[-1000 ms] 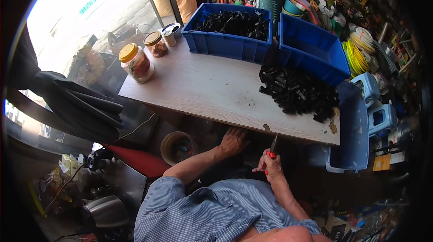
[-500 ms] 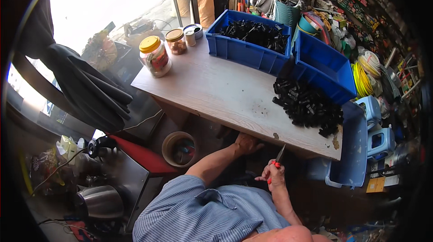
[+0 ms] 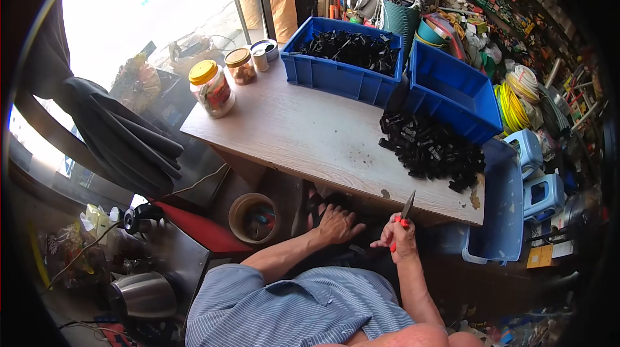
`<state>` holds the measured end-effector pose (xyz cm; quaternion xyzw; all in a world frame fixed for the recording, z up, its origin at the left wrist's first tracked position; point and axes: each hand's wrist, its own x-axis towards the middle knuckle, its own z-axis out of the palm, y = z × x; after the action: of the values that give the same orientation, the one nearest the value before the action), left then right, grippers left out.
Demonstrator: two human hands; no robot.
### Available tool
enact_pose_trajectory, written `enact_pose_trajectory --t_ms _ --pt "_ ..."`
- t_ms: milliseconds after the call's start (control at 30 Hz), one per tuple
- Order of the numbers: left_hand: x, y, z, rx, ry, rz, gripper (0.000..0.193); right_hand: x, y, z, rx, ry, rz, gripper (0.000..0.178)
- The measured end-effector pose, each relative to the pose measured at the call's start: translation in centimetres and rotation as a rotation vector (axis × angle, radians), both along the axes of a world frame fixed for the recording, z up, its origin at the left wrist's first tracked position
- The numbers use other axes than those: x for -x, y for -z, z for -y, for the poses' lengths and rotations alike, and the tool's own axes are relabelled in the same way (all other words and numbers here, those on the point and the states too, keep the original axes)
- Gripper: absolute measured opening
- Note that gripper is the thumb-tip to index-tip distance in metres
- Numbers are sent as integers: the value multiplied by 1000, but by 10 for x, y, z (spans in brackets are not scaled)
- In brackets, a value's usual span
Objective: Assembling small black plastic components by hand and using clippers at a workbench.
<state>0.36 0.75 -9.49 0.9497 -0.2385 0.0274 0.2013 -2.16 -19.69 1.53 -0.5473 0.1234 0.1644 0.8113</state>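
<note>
Kettle: metal, lies far L on pic, beside a dark flat top w/ a red side.
Curtain: dark grey, gathered, hangs by the bright window.
Jars: yellow-lidded jar (image 3: 215, 96) at table's far L corner; brown-lidded jar (image 3: 241, 70) just behind it, to the R.
Bucket: round bucket (image 3: 235, 225) on floor, L of the person's L hand, small bits inside.
L hand: left hand (image 3: 336, 225) palm down, below table's front edge; fingers open, slightly spread, thumb out to the R, nothing gripped. Prob. touching the dark lap, but too dim there to be sure.
Table: pale wood-look table (image 3: 297, 134), dark specks mid-top, chipped patches nr front edge & R corner.
Full crate: blue crate (image 3: 336, 79) at table's back, heaped w/ black parts.
R hand: right hand (image 3: 402, 240) nr front edge, R of L hand & apart from it. Fingers curled round the red handles, one finger poking out to the L, off the grip.
Tool: red-handled tool (image 3: 403, 222) upright-ish in R hand, pointed metal end up, slanting a bit R, by table edge in view.
Pile: loose black parts (image 3: 433, 153) on table's R end, well clear of both hands.
2nd crate: blue crate behind pile, R of the full one, tilted.
Tub: blue-grey tub (image 3: 497, 205) beside table's R end.
Stools: two, lt blue, R of tub.
</note>
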Motion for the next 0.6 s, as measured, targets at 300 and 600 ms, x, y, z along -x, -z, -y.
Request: enact_pose_trajectory --t_ms 300,600 --pt "-23 0 -7 150 -78 10 41 -61 -52 -14 -56 -65 85 3" --pt "-79 -194 -58 636 -135 542 26 -106 -64 -9 -39 -52 59 12"
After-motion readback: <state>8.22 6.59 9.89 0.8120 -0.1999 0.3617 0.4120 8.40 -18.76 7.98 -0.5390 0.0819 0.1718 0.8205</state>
